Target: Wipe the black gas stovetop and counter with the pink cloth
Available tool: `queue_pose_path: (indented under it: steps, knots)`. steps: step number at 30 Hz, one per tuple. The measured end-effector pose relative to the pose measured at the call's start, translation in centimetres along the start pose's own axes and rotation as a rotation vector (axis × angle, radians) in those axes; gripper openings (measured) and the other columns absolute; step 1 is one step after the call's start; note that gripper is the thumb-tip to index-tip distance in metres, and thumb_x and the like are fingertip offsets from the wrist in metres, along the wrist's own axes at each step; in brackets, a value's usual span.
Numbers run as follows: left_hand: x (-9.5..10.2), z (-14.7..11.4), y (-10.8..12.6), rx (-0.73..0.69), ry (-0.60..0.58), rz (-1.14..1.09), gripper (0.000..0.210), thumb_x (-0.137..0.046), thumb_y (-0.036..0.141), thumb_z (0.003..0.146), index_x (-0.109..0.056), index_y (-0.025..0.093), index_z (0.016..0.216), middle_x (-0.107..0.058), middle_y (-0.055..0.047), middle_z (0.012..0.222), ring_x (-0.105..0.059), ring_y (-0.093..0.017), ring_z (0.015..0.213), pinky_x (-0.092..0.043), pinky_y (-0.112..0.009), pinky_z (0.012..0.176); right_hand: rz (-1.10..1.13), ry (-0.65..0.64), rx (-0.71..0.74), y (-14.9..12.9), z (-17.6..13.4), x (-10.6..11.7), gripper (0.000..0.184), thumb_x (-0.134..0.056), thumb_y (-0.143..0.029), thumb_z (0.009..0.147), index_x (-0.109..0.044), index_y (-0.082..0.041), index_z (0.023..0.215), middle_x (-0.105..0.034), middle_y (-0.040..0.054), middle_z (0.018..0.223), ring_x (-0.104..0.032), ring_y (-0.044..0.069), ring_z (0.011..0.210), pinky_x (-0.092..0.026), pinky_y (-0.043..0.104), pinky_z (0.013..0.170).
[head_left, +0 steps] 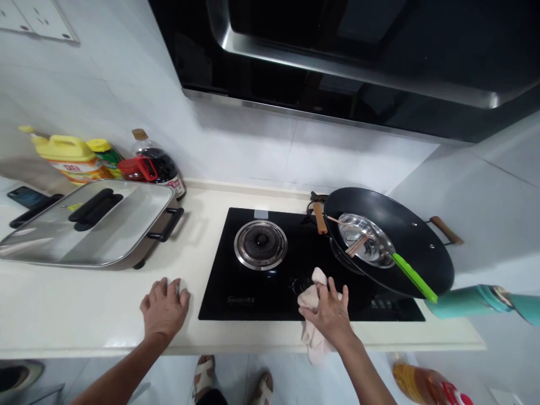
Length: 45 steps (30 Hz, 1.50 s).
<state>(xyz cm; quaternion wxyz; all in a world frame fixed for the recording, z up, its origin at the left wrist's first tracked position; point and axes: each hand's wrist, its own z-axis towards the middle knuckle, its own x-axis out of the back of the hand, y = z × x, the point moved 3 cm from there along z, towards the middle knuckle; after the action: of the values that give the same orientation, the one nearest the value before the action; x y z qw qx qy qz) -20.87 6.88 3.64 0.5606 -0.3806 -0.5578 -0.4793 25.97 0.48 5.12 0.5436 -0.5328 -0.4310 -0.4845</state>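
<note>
While under right hand (331, 312), cloth (312, 315) on hob (261, 292).

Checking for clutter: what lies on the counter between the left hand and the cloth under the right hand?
In the head view, bare counter, then the black glass hob's front.

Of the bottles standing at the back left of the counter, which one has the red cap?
The dark sauce bottle just behind the lidded electric pan. Its cap is red; the big jug and the small bottle beside it have yellow caps, and the round dark bottle a tan one.
</note>
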Motion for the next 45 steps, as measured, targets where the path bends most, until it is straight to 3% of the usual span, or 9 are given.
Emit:
queue_pose_path:
  steps: [6,11,15,21,26,29,33,40,45]
  knots:
    - [-0.1,-0.1,0.1,0.002,-0.005,0.027,0.053,-0.032,0.038,0.102,-0.062,0.013,0.138,-0.049,-0.022,0.154,-0.036,-0.034,0.150,-0.031,-0.054,0.120,0.022,-0.232,0.052,1.4,2.9,-0.2,0.099,-0.050,-0.079,0.091,-0.045,-0.004,0.156,-0.051,0.0265,0.158,-0.021,0.040,0.162,-0.003,0.067,0.129]
    - [0.1,-0.1,0.2,0.002,-0.013,0.035,0.053,-0.034,0.038,0.101,-0.061,0.014,0.139,-0.048,-0.022,0.155,-0.035,-0.033,0.151,-0.031,-0.054,0.120,0.107,-0.455,0.026,2.8,5.9,0.8,0.094,-0.029,-0.078,0.099,-0.040,-0.009,0.163,-0.044,0.0205,0.165,-0.026,0.033,0.161,-0.004,0.060,0.131]
    - [0.4,-0.1,0.4,0.013,-0.023,0.016,0.054,-0.033,0.038,0.101,-0.060,0.013,0.140,-0.046,-0.023,0.156,-0.034,-0.034,0.152,-0.030,-0.055,0.121,0.131,-0.498,-0.006,2.9,7.3,1.7,0.084,-0.020,-0.073,0.103,-0.043,-0.017,0.162,-0.042,0.0153,0.167,-0.031,0.029,0.159,-0.003,0.059,0.131]
    - [0.8,-0.1,0.8,0.009,-0.018,-0.011,0.054,-0.032,0.037,0.102,-0.059,0.013,0.141,-0.045,-0.024,0.157,-0.036,-0.034,0.151,-0.030,-0.055,0.121,0.078,-0.404,-0.004,0.5,6.1,2.1,0.090,-0.028,-0.071,0.102,-0.043,-0.003,0.159,-0.038,0.0226,0.168,-0.023,0.028,0.162,-0.001,0.051,0.132]
    - [1.1,0.1,0.9,0.016,-0.042,-0.047,0.054,-0.033,0.038,0.102,-0.060,0.012,0.141,-0.045,-0.024,0.157,-0.036,-0.036,0.151,-0.030,-0.057,0.121,0.050,-0.262,0.060,-0.9,0.8,0.1,0.099,-0.045,-0.078,0.095,-0.046,0.001,0.156,-0.039,0.0283,0.165,-0.026,0.035,0.160,-0.008,0.056,0.132]
    - [1.2,0.1,0.9,0.020,-0.065,-0.060,0.055,-0.032,0.038,0.102,-0.059,0.012,0.142,-0.044,-0.024,0.158,-0.035,-0.036,0.153,-0.029,-0.057,0.122,0.108,-0.079,0.075,-0.7,-3.3,-1.7,0.080,-0.052,-0.068,0.097,-0.055,-0.008,0.149,-0.049,0.0230,0.161,-0.036,0.035,0.156,-0.021,0.058,0.130]
    - [1.3,0.0,0.9,0.038,-0.074,-0.041,0.056,-0.031,0.039,0.102,-0.057,0.014,0.144,-0.043,-0.022,0.159,-0.034,-0.034,0.154,-0.028,-0.054,0.123,0.249,0.152,0.036,2.2,-6.1,-2.6,0.042,-0.042,-0.041,0.105,-0.069,-0.019,0.128,-0.066,0.0149,0.138,-0.055,0.029,0.136,-0.041,0.053,0.119]
    - [1.0,0.0,0.7,0.037,-0.074,-0.030,0.054,-0.033,0.039,0.101,-0.058,0.014,0.143,-0.044,-0.022,0.161,-0.034,-0.035,0.153,-0.029,-0.055,0.122,0.180,0.237,-0.190,11.1,-2.7,-0.9,0.041,-0.037,-0.041,0.102,-0.071,-0.018,0.100,-0.067,0.0171,0.113,-0.057,0.030,0.109,-0.046,0.048,0.101]
    - [0.5,0.0,0.6,0.014,-0.031,-0.045,0.055,-0.034,0.039,0.101,-0.060,0.012,0.141,-0.045,-0.024,0.158,-0.035,-0.037,0.152,-0.030,-0.057,0.122,-0.039,0.152,-0.270,13.2,2.2,-0.4,0.046,-0.033,-0.037,0.101,-0.070,-0.010,0.100,-0.066,0.0217,0.110,-0.056,0.033,0.108,-0.042,0.046,0.102]
